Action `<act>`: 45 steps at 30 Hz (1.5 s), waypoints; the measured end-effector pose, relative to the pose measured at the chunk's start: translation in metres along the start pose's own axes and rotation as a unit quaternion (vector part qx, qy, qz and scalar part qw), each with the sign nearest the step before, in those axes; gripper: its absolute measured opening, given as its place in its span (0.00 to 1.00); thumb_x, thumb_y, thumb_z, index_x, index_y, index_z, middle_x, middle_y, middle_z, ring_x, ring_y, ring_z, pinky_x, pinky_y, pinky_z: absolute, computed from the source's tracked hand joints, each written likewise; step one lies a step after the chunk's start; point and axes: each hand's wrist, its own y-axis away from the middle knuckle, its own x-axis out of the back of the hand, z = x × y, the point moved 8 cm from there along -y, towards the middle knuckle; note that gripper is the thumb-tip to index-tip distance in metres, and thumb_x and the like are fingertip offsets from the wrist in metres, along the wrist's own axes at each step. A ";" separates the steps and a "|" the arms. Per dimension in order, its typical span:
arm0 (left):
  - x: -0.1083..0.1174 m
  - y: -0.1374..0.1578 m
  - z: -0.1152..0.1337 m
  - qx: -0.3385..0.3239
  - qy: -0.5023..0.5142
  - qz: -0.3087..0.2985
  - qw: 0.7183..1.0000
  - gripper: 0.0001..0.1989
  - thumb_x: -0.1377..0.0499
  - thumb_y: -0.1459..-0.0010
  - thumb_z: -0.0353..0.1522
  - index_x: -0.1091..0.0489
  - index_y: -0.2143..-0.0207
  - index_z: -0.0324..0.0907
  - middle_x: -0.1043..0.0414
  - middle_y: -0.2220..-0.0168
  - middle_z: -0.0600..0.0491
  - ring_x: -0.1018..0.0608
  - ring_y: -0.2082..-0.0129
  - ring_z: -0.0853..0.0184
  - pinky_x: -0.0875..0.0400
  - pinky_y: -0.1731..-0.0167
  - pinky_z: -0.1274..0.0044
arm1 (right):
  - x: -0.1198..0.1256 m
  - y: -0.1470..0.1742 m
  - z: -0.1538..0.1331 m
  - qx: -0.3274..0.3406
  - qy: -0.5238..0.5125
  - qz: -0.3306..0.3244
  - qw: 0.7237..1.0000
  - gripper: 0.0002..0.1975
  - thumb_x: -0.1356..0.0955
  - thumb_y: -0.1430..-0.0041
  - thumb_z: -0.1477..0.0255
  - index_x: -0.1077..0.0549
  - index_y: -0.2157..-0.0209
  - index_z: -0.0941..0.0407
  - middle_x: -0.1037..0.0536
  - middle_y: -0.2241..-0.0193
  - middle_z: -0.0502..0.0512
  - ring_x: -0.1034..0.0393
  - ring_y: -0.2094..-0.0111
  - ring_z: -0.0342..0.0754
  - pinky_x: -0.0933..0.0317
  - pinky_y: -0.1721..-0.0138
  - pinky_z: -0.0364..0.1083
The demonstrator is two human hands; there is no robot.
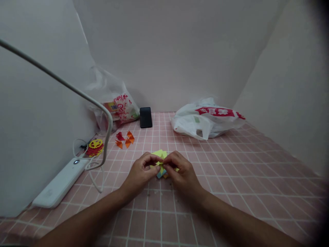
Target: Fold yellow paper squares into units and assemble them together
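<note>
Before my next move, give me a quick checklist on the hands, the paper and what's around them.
1. Left hand gripping the yellow paper: ok.
2. Right hand gripping it too: ok.
3. Crease lined up: cannot tell, fingers cover it.
4. Paper pile beneath squared up: not ok, corners jut out unevenly.
5. Orange folded pieces away from the hands: ok.
6. White cable clear of both hands: ok.

It looks to me like a home, though I can't tell which room: plain pale walls (pixel 174 51) at ten, twelve and two o'clock, a pink checked cloth (pixel 231 161) between them. Everyday clutter shows it: a printed carrier bag (pixel 124 108) at eleven, a white carrier (pixel 190 123) at one, a phone (pixel 146 117) near twelve.
</note>
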 end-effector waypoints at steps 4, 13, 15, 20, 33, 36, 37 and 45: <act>0.001 0.000 0.004 -0.023 -0.034 0.011 0.999 0.08 0.39 0.48 0.31 0.28 0.64 0.41 0.32 0.63 0.51 0.27 0.59 0.62 0.33 0.56 0.70 | -0.001 0.001 0.006 -0.024 -0.020 -0.005 1.000 0.07 0.34 0.44 0.82 0.28 0.71 0.55 0.30 0.72 0.50 0.34 0.68 0.46 0.42 0.66 0.44; -0.001 -0.001 -0.010 0.012 0.044 0.018 0.999 0.05 0.39 0.46 0.32 0.30 0.66 0.41 0.29 0.69 0.55 0.26 0.68 0.67 0.31 0.65 0.76 | -0.014 0.004 0.029 -0.115 -0.108 -0.041 0.987 0.01 0.33 0.43 0.75 0.30 0.68 0.55 0.30 0.71 0.50 0.35 0.70 0.45 0.40 0.69 0.44; -0.002 0.000 -0.010 0.015 0.053 0.024 0.998 0.05 0.38 0.47 0.32 0.29 0.67 0.41 0.29 0.70 0.55 0.26 0.69 0.68 0.31 0.67 0.76 | -0.018 0.004 0.032 -0.134 -0.126 -0.057 0.981 0.00 0.33 0.42 0.74 0.30 0.67 0.55 0.30 0.72 0.49 0.35 0.71 0.45 0.40 0.70 0.43; 0.008 -0.006 -0.012 0.024 0.076 0.048 0.996 0.08 0.37 0.50 0.33 0.28 0.68 0.40 0.28 0.71 0.54 0.26 0.71 0.68 0.31 0.68 0.76 | -0.020 0.007 0.036 -0.166 -0.184 -0.050 0.967 0.04 0.33 0.42 0.73 0.31 0.64 0.55 0.30 0.71 0.49 0.34 0.72 0.44 0.38 0.71 0.43; 0.099 -0.048 -0.063 0.077 -0.179 0.182 0.964 0.06 0.38 0.42 0.31 0.28 0.65 0.36 0.26 0.65 0.51 0.24 0.65 0.65 0.27 0.63 0.70 | -0.011 0.006 0.048 -0.195 -0.227 0.011 0.954 0.11 0.32 0.43 0.65 0.33 0.61 0.55 0.33 0.73 0.48 0.35 0.75 0.44 0.34 0.77 0.45; 0.101 -0.048 -0.066 0.093 -0.250 0.157 0.951 0.12 0.41 0.37 0.35 0.29 0.53 0.38 0.27 0.54 0.48 0.23 0.58 0.61 0.25 0.58 0.65 | -0.009 0.006 0.045 -0.195 -0.228 0.016 0.954 0.11 0.31 0.44 0.66 0.32 0.61 0.55 0.33 0.73 0.48 0.35 0.76 0.44 0.34 0.77 0.44; 0.101 -0.049 -0.066 0.097 -0.268 0.146 0.947 0.14 0.41 0.36 0.35 0.31 0.51 0.38 0.28 0.51 0.47 0.23 0.56 0.61 0.25 0.57 0.64 | -0.009 0.005 0.044 -0.195 -0.228 0.018 0.954 0.11 0.31 0.44 0.66 0.32 0.62 0.55 0.33 0.73 0.48 0.36 0.77 0.44 0.34 0.78 0.44; 0.102 -0.050 -0.066 0.114 -0.363 0.105 0.919 0.16 0.41 0.36 0.35 0.32 0.48 0.39 0.29 0.49 0.46 0.23 0.55 0.59 0.25 0.56 0.63 | -0.008 0.004 0.041 -0.198 -0.216 0.019 0.956 0.11 0.30 0.47 0.65 0.31 0.63 0.55 0.31 0.74 0.47 0.35 0.79 0.43 0.36 0.78 0.45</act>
